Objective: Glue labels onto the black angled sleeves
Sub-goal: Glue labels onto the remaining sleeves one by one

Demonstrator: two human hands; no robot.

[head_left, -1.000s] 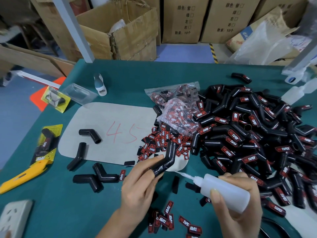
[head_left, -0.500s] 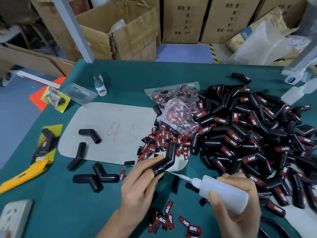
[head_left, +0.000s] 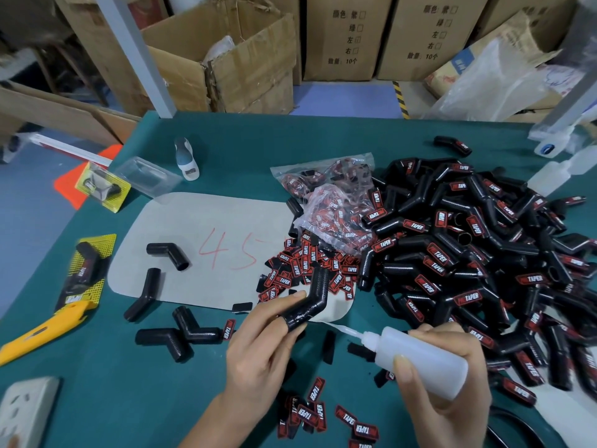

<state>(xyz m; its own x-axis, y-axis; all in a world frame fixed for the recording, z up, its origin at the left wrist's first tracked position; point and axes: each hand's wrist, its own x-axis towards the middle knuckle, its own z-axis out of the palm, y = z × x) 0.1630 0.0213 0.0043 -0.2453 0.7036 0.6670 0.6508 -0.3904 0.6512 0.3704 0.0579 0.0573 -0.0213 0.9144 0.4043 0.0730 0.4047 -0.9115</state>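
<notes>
I've brought the glue bottle (head_left: 423,362) nozzle closer to the angled sleeve (head_left: 308,300) — right hand (head_left: 449,383) wrapped round it, left hand (head_left: 261,347) pinching the sleeve; gluing looks imminent.

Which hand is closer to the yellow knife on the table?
The left hand. It holds a black sleeve near the middle of the table, with the yellow knife off to its left. The right hand, gripping the glue bottle, is farther right still.
</notes>
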